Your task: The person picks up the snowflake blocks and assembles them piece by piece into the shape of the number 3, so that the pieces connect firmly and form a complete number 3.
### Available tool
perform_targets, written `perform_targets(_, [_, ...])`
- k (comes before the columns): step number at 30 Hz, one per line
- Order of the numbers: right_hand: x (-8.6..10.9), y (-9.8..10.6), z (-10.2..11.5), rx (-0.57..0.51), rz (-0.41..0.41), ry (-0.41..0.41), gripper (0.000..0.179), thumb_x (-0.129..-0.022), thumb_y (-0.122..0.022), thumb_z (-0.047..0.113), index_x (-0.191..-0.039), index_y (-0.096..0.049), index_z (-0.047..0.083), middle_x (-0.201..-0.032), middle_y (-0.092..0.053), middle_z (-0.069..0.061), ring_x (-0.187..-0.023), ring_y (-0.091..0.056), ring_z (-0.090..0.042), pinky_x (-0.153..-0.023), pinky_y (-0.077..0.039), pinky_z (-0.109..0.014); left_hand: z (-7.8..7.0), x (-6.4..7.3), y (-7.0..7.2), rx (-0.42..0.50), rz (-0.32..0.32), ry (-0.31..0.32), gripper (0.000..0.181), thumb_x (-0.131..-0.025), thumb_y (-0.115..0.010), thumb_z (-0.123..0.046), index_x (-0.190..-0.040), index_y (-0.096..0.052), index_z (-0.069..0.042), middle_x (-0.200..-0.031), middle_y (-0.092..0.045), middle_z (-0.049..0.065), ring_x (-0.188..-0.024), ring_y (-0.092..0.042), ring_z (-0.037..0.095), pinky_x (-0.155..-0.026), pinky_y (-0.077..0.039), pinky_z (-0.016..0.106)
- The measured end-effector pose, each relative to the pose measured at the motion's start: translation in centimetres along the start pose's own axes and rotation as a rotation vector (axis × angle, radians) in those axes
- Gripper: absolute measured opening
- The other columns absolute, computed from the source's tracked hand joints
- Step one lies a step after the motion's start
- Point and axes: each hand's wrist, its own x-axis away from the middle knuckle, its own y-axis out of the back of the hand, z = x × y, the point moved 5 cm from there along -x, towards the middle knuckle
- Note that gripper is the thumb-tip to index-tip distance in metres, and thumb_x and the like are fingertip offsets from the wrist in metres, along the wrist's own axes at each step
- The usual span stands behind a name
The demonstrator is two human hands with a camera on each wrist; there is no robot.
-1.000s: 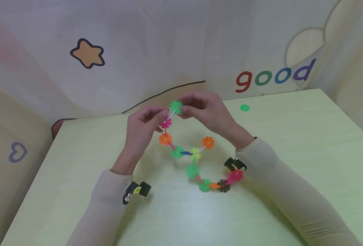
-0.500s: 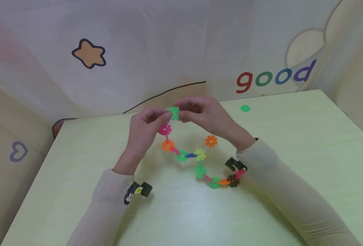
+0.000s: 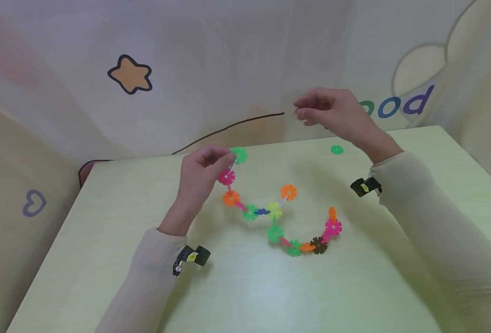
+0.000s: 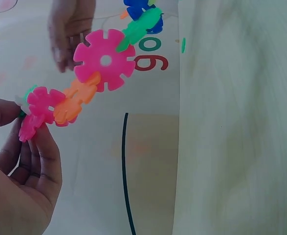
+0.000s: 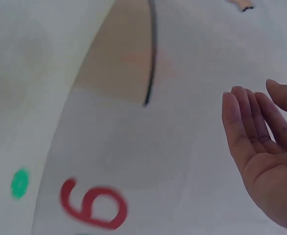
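Note:
A chain of interlocking plastic snowflake discs point(image 3: 276, 233) in green, pink, orange, blue, yellow and brown hangs in a wavy line over the table. My left hand point(image 3: 201, 173) pinches it near its upper left end, by a whitish disc between a green disc point(image 3: 240, 155) and a pink disc point(image 3: 226, 177). Pink and orange links show close up in the left wrist view, where a large pink disc point(image 4: 92, 54) stands out. Up and to the right, my right hand point(image 3: 345, 113) is raised with loosely bent fingers and holds nothing; its palm shows in the right wrist view.
One loose green disc point(image 3: 337, 150) lies near the back edge of the pale table point(image 3: 125, 277). Behind the table hangs a light printed curtain point(image 3: 212, 69) with a star and coloured letters. Dark wrist cameras are strapped to both sleeves.
My right hand has let go of the green end disc and moved up and right, away from the chain. The left hand keeps its pinch. An orange disc at the chain's right end is now uncovered.

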Motion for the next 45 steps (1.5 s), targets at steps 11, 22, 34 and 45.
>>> perform_targets(11, [-1.7,1.2,-8.6,0.376,0.172,-0.122,0.034,-0.104,-0.071,0.017,-0.131,-0.067,-0.004,-0.122,-0.070,-0.023,-0.111,-0.063,-0.041,-0.094,-0.055,-0.050,0.1,0.1,0.0,-0.003,0.006,-0.006,0.021,-0.099,-0.074,-0.015,-0.114,-0.077,-0.001,-0.098,-0.074,0.006,-0.089,-0.068,0.024,-0.068,-0.055,0.025])
perform_targets(22, [-1.9,1.8,-13.0,0.527,0.274,-0.243,0.038,-0.099,-0.074,0.008,-0.131,-0.065,-0.011,-0.120,-0.066,-0.028,-0.111,-0.056,-0.045,-0.099,-0.052,-0.059,0.0,0.1,0.0,0.003,-0.002,0.004,0.021,-0.099,-0.074,-0.016,-0.115,-0.078,-0.002,-0.098,-0.074,0.006,-0.089,-0.068,0.024,-0.067,-0.055,0.024])
perform_targets(34, [-1.3,1.8,-14.7,0.527,0.251,-0.302,0.030,-0.098,-0.076,0.007,-0.120,-0.066,-0.011,-0.114,-0.064,-0.027,-0.106,-0.054,-0.044,-0.098,-0.052,-0.058,-0.1,0.1,-0.1,0.001,-0.012,0.001,0.022,-0.100,-0.073,-0.014,-0.116,-0.076,-0.001,-0.099,-0.074,0.006,-0.090,-0.068,0.023,-0.070,-0.055,0.024])
perform_targets(45, [0.0,1.1,-13.0,0.435,0.204,-0.271,0.019,-0.098,-0.075,0.005,-0.107,-0.062,-0.004,-0.096,-0.062,-0.018,-0.088,-0.058,-0.035,-0.074,-0.053,-0.038,0.0,0.2,0.0,0.000,-0.008,0.005,0.022,-0.100,-0.073,-0.014,-0.117,-0.076,-0.001,-0.100,-0.073,0.006,-0.092,-0.067,0.023,-0.071,-0.055,0.025])
